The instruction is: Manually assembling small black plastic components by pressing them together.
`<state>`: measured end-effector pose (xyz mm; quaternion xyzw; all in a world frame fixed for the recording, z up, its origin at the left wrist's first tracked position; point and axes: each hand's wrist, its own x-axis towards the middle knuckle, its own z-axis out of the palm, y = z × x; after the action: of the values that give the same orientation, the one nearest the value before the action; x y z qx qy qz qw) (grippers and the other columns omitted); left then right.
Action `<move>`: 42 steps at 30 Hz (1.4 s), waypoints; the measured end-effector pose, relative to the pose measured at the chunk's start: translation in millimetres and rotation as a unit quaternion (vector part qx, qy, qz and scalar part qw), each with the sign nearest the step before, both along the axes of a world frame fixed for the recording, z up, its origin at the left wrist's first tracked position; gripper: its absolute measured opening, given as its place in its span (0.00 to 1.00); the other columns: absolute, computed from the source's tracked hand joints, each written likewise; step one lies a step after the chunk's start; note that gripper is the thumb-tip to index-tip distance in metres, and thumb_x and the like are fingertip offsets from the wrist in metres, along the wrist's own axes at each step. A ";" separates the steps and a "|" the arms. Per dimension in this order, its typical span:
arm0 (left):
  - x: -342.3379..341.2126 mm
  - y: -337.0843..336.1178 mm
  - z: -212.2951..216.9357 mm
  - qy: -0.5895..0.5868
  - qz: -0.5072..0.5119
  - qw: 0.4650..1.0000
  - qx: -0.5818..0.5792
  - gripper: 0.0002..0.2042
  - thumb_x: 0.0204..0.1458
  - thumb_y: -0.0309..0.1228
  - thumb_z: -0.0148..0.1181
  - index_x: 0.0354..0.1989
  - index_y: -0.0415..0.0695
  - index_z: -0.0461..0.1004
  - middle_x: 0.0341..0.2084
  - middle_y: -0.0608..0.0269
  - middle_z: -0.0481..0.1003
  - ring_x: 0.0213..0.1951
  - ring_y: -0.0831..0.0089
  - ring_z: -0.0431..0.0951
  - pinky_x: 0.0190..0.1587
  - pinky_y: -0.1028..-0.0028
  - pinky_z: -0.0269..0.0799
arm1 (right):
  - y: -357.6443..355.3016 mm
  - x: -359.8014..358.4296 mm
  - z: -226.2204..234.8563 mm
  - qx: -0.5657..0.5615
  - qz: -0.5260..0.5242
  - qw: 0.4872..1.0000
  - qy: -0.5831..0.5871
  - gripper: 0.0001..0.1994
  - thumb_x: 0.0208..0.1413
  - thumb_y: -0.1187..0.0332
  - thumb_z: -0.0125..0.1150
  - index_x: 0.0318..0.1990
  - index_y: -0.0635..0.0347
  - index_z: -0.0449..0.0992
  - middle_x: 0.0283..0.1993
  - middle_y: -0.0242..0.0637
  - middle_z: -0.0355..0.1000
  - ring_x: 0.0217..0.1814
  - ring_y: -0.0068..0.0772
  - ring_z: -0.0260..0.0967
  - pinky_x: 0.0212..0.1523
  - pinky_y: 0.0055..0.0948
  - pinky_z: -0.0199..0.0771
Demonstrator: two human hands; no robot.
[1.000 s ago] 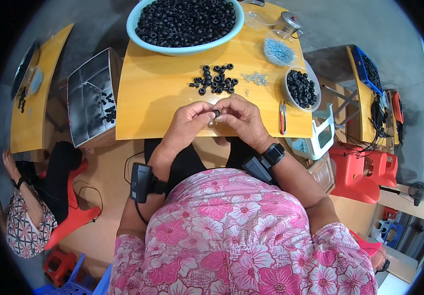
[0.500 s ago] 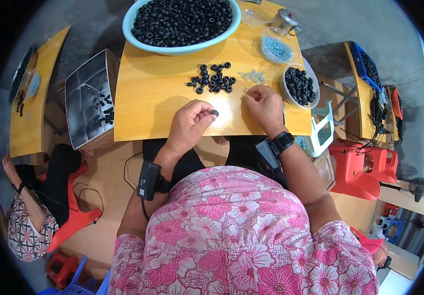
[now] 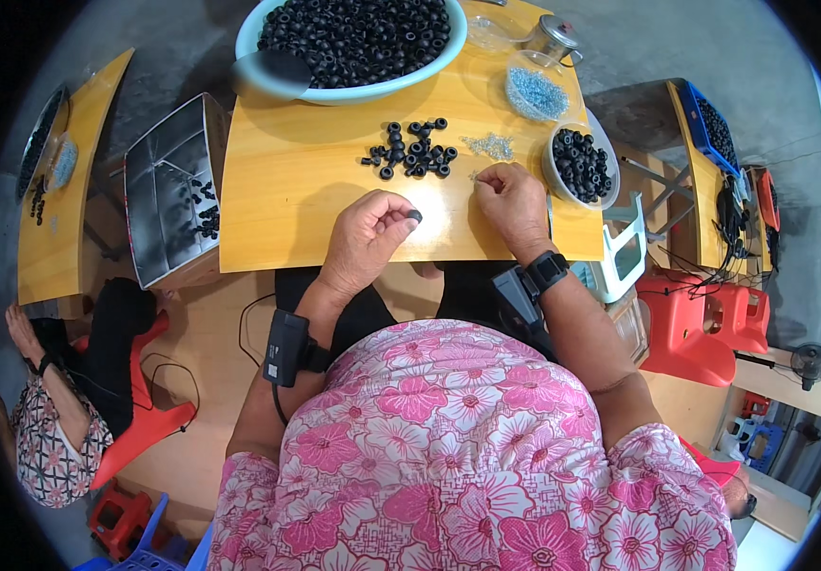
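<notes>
My left hand [image 3: 369, 231] is closed over the near part of the table, pinching a small black round part [image 3: 415, 216] between thumb and fingertips. To its right, my right hand [image 3: 513, 206] is also closed, thumb against forefinger, just above the tabletop. Whatever sits in that pinch is too small to make out. Beyond the hands lies a loose cluster of black round parts [image 3: 417, 152], some with holes showing. A little pile of tiny silvery pieces [image 3: 491, 146] lies beside the cluster, close to my right fingertips.
A pale blue basin [image 3: 458, 38] heaped with black parts stands at the far side, a blurred dark oval shape [image 3: 272, 74] over its left rim. On the right are a bowl of black parts [image 3: 563, 186], a tub of silvery pieces [image 3: 536, 93] and a metal cup [image 3: 555, 40]. Another person [image 3: 63, 409] sits left.
The blurred dark oval shape has appeared at the basin's left rim. Both my hands have hardly shifted and keep their pinches.
</notes>
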<state>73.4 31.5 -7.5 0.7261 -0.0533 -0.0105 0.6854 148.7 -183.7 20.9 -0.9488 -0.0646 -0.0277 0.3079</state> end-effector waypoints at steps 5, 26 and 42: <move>1.2 -0.1 -0.5 -0.005 -0.002 1.000 -0.006 0.05 0.54 0.22 0.59 0.38 0.36 0.73 0.30 0.70 0.71 0.34 0.84 0.70 0.40 0.82 0.69 | -3.3 0.6 -5.0 0.014 0.000 1.000 0.001 0.07 0.48 0.70 0.56 0.30 0.60 0.80 0.35 0.49 0.75 0.38 0.51 0.74 0.43 0.41 0.73; 0.9 1.0 -2.3 0.014 0.007 0.997 -0.071 0.05 0.56 0.23 0.58 0.39 0.36 0.73 0.31 0.70 0.73 0.35 0.85 0.71 0.41 0.82 0.69 | 17.0 -19.3 7.1 0.194 0.160 0.968 -0.005 0.04 0.50 0.77 0.62 0.33 0.62 0.79 0.29 0.37 0.73 0.28 0.28 0.72 0.31 0.24 0.71; 1.4 -0.8 -4.6 0.031 0.024 0.995 -0.089 0.04 0.54 0.22 0.59 0.36 0.35 0.73 0.29 0.66 0.74 0.33 0.83 0.73 0.37 0.81 0.71 | 43.6 -35.0 28.2 0.020 0.273 0.950 -0.147 0.04 0.50 0.76 0.60 0.34 0.60 0.77 0.29 0.40 0.69 0.30 0.43 0.71 0.30 0.33 0.72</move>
<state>74.8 30.7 -12.1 0.6626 -0.0153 -0.0124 0.7487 113.7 -140.2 49.1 -0.8739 -0.3655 -0.0830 0.3095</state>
